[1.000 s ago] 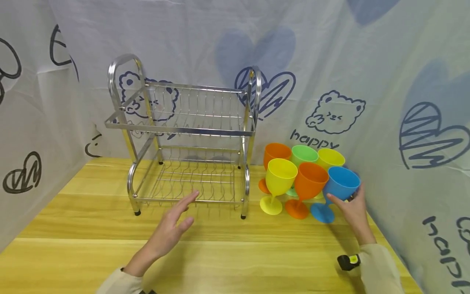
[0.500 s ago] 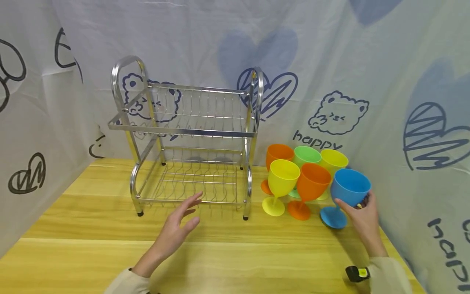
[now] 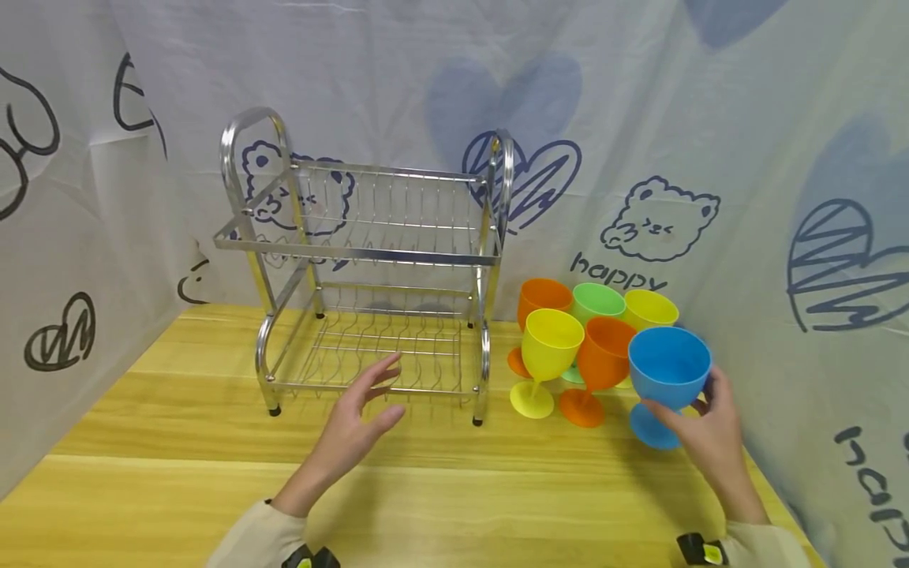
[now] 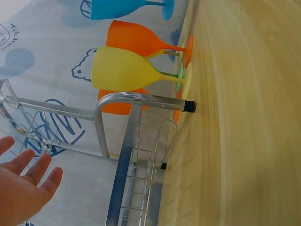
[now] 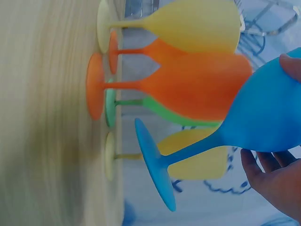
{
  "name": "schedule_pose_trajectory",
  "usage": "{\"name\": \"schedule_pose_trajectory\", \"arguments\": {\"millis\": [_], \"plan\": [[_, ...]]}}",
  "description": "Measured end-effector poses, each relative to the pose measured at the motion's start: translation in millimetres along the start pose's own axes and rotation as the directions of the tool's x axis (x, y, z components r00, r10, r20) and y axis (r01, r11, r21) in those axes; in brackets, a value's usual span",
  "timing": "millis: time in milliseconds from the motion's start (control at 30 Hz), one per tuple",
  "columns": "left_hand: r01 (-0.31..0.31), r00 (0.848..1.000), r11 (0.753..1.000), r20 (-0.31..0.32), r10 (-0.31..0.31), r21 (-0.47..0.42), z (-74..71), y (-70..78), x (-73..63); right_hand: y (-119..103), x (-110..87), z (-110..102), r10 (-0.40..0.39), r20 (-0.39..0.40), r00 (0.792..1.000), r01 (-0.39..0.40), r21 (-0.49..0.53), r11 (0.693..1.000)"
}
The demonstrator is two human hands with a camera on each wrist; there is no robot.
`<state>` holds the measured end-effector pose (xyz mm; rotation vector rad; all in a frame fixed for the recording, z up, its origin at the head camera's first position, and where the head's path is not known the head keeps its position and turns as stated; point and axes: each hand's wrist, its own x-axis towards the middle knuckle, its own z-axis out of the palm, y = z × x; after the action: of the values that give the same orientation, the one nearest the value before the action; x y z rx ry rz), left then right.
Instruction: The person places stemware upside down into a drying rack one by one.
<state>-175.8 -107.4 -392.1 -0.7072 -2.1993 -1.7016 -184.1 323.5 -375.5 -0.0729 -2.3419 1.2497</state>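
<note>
A blue plastic goblet (image 3: 667, 375) is held by its bowl in my right hand (image 3: 710, 430), thumb on one side and fingers on the other. The right wrist view shows the goblet (image 5: 263, 108) tilted, its foot lifted off the table. My left hand (image 3: 355, 418) hovers before the dish rack (image 3: 369, 388), fingers spread and holding nothing; in the left wrist view, that hand (image 4: 23, 188) is partly cut off. Left of the blue goblet stand an orange goblet (image 3: 604, 355) and a yellow goblet (image 3: 550, 347) in the front row.
Behind them are another orange goblet (image 3: 543, 296), a green goblet (image 3: 598, 300) and another yellow goblet (image 3: 652, 308), partly hidden. The two-tier metal rack stands on the wooden table (image 3: 426, 505). A patterned cloth (image 3: 383, 71) hangs around the back and sides.
My right hand has lifted the blue goblet off the table and brought it nearer to me. My left hand has shifted slightly right in view, still with nothing in it.
</note>
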Motion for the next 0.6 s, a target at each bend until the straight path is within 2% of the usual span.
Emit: {"name": "schedule_pose_trajectory", "arguments": {"millis": [133, 300, 600], "plan": [[-0.015, 1.000, 1.000, -0.002, 0.015, -0.005, 3.4, 1.7, 5.3, -12.2, -7.2, 2.1, -0.107, 0.045, 0.993, 0.108, -0.014, 0.994], [-0.043, 0.999, 0.999, 0.003, 0.043, -0.032, 9.4, 4.9, 12.7, -26.7, -15.0, 10.2, -0.220, 0.086, 0.972, 0.221, -0.008, 0.975], [-0.023, 0.999, 0.998, 0.035, 0.025, -0.051, 23.8, 11.4, 21.3, -40.4, -19.7, 32.1, -0.396, 0.141, 0.907, 0.399, 0.008, 0.917]]}}
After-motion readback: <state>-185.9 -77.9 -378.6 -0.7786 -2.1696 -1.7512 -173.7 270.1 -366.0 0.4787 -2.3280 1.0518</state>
